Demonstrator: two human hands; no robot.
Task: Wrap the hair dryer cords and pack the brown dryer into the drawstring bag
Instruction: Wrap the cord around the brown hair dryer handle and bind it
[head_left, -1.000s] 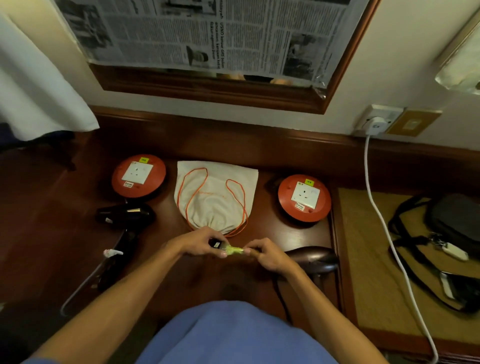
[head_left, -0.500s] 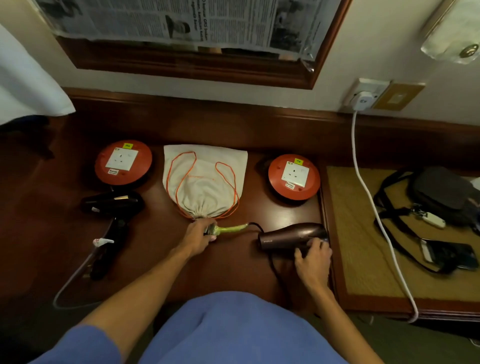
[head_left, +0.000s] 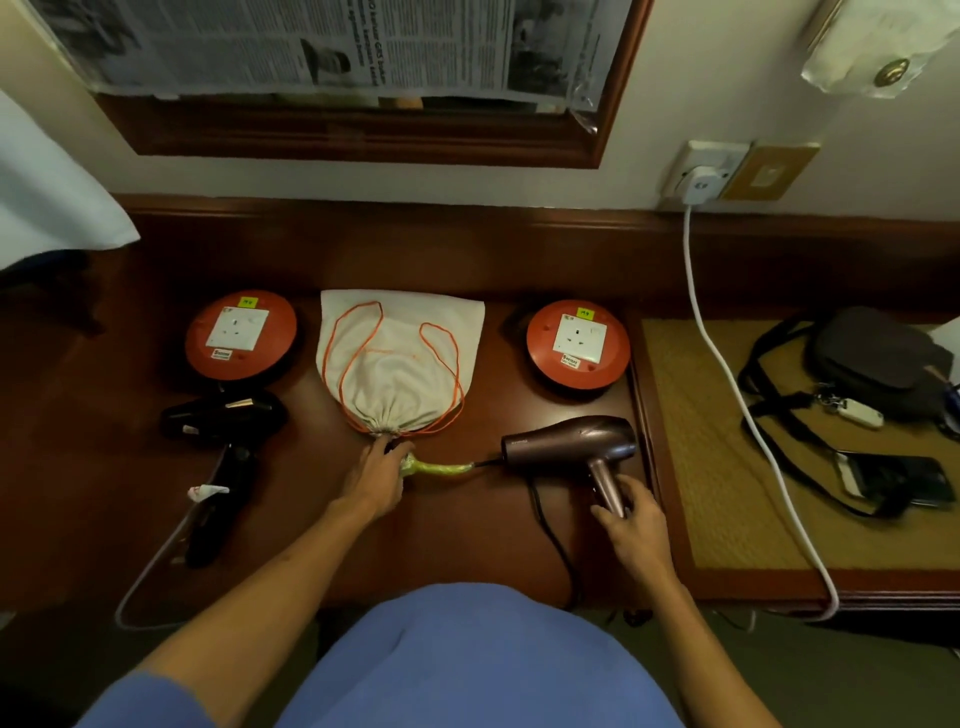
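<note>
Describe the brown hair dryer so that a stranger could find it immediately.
On the dark wooden desk, look right of the white drawstring bag. The brown hair dryer lies before the right orange socket disc; unlike the black dryer, it is glossy bronze.

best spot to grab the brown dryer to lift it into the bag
Take the brown dryer by its handle, coming from the near side. It lies flat, barrel pointing left, with the handle angling toward the person, where the right hand already holds it. The cord leaves from the handle's end, so a grip higher up likely clears it.
</note>
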